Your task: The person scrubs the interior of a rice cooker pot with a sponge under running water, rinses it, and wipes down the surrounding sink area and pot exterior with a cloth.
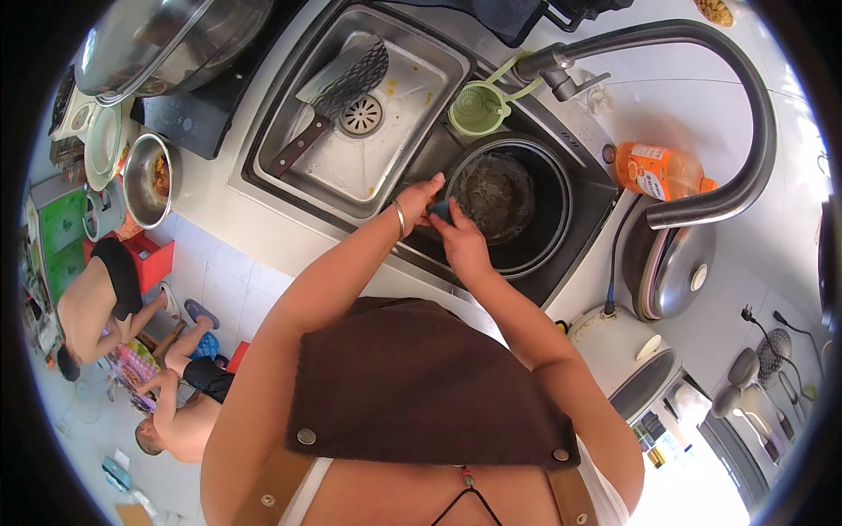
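A round black pot (562,210) with murky, swirling water (495,195) inside stands in the dark right-hand sink basin. At its left rim my left hand (417,203), a bracelet on the wrist, is closed on the edge. Close against it, my right hand (463,241) pinches a small blue-grey cloth or scrubbing pad (441,210) over the same rim. Some fingers of both hands are hidden. In the steel left basin (412,74) lies a cleaver (345,83) with a dark wooden handle, beside the drain.
A green strainer (479,108) sits behind the pot, under the curved faucet (763,114). An orange bottle (664,171) and pot lids (680,272) are at the right, above a white cooker (614,351). A metal bowl (147,181) stands left. Two people (96,298) crouch on the floor.
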### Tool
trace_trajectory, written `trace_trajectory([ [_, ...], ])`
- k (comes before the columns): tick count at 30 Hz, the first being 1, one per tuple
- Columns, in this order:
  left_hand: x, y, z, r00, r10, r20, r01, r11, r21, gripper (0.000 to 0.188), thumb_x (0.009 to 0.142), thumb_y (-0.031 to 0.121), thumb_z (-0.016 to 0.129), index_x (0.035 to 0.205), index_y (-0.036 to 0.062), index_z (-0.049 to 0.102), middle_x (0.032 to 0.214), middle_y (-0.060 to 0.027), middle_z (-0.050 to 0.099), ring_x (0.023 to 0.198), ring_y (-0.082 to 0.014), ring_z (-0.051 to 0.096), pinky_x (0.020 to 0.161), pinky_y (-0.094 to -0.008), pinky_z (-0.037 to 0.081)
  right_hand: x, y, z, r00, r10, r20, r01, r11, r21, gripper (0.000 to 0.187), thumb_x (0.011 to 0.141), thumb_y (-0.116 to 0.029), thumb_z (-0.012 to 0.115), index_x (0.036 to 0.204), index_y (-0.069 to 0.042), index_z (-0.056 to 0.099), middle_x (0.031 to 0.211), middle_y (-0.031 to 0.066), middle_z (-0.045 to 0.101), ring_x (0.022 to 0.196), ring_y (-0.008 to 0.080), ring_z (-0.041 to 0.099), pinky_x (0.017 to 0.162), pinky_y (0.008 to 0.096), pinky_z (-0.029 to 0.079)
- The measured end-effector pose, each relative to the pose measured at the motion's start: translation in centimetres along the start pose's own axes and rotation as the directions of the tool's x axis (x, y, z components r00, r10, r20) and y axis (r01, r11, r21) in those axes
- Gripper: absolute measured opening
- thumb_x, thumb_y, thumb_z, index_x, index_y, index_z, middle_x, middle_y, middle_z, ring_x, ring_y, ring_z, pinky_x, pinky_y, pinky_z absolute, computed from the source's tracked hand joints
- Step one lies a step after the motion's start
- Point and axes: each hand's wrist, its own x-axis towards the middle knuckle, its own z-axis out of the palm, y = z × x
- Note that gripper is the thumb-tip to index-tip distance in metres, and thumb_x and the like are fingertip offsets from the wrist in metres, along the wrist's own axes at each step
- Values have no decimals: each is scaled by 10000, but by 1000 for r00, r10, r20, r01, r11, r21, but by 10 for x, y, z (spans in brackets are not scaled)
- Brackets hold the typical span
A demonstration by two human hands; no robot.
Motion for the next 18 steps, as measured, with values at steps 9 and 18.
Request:
trace_trajectory([
  [9, 1, -6, 6, 976, 202, -84, -175, 951, 257, 264, 869, 297, 597, 782, 76, 480, 642, 8, 417, 515, -113, 401, 406, -281, 392, -61, 89, -94, 733, -31, 680, -70, 990, 120, 271, 619, -44, 598, 834, -160, 716, 1086, 99, 634, 965, 281, 607, 780, 375, 493],
  [18, -35, 11, 59, 621, 782, 52, -574, 409, 709, 243, 697, 120, 639, 819, -19, 482, 773, -243, 543, 768, -446, 516, 656, -444, 426, -4, 189, -29, 968, 97, 232, 60, 807, -588, 218, 781, -81, 480, 966, -35, 586, 979, 145, 588, 960, 306, 552, 891, 407, 433],
])
